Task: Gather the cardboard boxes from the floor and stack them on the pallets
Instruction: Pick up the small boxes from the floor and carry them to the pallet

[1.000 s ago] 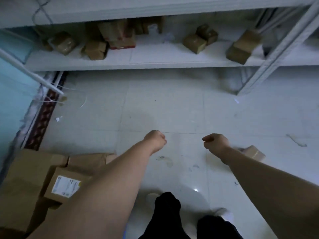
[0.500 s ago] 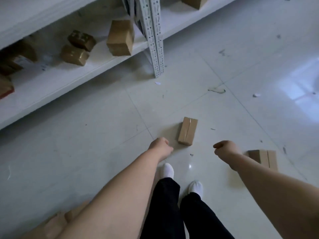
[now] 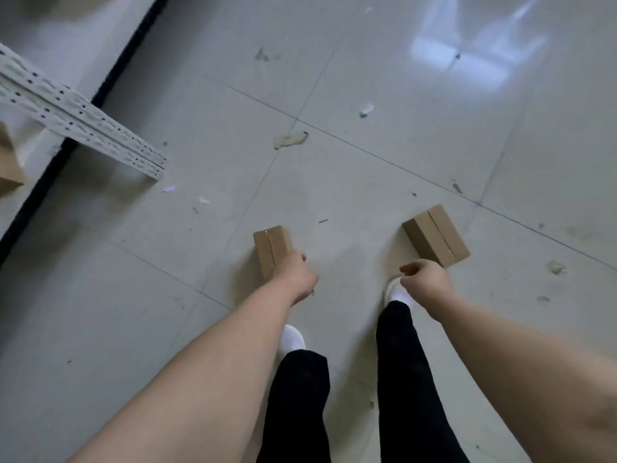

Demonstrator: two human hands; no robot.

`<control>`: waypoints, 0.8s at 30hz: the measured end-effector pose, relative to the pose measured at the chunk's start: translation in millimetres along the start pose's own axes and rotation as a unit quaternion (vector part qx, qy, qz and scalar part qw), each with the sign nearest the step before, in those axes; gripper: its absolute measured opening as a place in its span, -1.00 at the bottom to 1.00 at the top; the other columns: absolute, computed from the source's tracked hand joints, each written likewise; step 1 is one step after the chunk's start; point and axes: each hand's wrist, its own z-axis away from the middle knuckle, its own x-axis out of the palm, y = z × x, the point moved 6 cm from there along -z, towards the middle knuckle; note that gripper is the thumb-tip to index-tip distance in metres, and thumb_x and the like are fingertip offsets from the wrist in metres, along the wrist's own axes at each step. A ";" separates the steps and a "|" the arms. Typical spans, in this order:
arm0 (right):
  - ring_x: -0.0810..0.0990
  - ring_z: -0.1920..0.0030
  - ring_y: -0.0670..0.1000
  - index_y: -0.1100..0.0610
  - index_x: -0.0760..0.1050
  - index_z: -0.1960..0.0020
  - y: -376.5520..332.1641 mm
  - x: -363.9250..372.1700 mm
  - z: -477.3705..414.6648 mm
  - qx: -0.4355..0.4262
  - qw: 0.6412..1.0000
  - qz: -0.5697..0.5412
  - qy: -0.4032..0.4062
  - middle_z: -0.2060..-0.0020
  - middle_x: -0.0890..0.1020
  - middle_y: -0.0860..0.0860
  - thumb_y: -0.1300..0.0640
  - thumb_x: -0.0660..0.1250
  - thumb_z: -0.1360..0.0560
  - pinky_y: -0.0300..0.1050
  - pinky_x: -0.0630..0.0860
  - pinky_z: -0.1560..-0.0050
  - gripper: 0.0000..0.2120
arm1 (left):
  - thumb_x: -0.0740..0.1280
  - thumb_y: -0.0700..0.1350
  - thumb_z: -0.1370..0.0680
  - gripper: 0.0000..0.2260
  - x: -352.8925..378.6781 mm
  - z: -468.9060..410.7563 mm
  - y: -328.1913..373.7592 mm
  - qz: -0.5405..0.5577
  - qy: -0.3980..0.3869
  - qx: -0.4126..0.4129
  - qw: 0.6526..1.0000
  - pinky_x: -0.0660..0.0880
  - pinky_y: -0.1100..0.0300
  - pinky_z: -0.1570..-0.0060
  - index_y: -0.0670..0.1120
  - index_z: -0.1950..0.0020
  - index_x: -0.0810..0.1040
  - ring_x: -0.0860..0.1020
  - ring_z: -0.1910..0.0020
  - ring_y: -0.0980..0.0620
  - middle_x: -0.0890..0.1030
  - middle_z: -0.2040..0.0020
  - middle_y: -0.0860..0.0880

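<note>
Two small taped cardboard boxes lie on the pale tiled floor just ahead of my feet. My left hand (image 3: 296,276) hangs over the near end of the left box (image 3: 271,246), covering that end from view; its fingers are loosely curled and hold nothing. The right box (image 3: 435,235) lies at an angle, and my right hand (image 3: 426,279) hangs just short of its near corner, also loosely curled and empty. Whether either hand touches a box cannot be told. No pallet is in view.
A white perforated shelf post (image 3: 83,119) slants across the upper left, with a black floor strip (image 3: 66,152) beside it. Part of another cardboard box (image 3: 8,168) shows at the left edge. Scraps of debris (image 3: 290,139) dot the tiles. My white shoes (image 3: 292,339) stand below the boxes.
The view has swung right and down, away from the shelves. The two floor boxes now lie directly under my hands, much closer than half a second ago. Both hands stay empty.
</note>
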 end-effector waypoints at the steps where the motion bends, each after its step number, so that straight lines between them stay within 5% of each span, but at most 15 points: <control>1: 0.53 -0.20 0.09 0.13 0.58 -0.18 4.8 -8.7 -15.7 0.000 1.000 -0.010 -0.001 -0.17 0.61 0.06 0.32 0.25 -0.47 -0.10 0.47 -0.13 -0.67 | 0.33 -0.16 -0.54 -0.59 6.4 -10.1 15.3 -0.003 0.005 0.002 1.000 0.41 0.25 0.02 -0.15 -0.38 0.39 0.55 -0.10 -0.08 0.55 -0.26 -0.11; 8: 0.55 -0.14 0.09 0.06 0.52 -0.26 51.6 -61.8 -138.0 0.034 0.999 0.008 0.004 -0.20 0.58 0.03 0.22 0.29 -0.47 -0.06 0.52 -0.06 -0.64 | 0.30 -0.07 -0.53 -0.52 89.7 -96.4 94.2 -0.045 -0.005 -0.015 0.999 0.43 0.12 -0.25 -0.04 -0.44 0.31 0.49 -0.28 -0.10 0.51 -0.31 -0.08; 16: 0.54 -0.18 0.16 0.09 0.29 -0.47 110.5 -41.5 -285.0 0.086 0.996 0.020 0.015 -0.30 0.50 0.10 0.17 0.39 -0.42 -0.04 0.53 -0.04 -0.36 | 0.27 -0.08 -0.54 -0.52 197.4 -225.4 131.1 -0.092 -0.036 0.008 0.995 0.43 0.06 -0.28 -0.03 -0.45 0.30 0.47 -0.30 -0.11 0.49 -0.33 -0.07; 24: -0.05 -0.56 0.08 -0.06 -0.17 -0.57 153.2 6.2 -375.8 0.066 0.983 0.163 0.060 -0.57 -0.07 0.02 -0.07 0.57 -0.26 0.10 0.08 -0.50 0.16 | 0.27 -0.08 -0.55 -0.53 266.2 -321.1 114.3 -0.087 -0.041 0.012 0.995 0.43 0.03 -0.28 -0.06 -0.45 0.30 0.47 -0.30 -0.13 0.48 -0.34 -0.09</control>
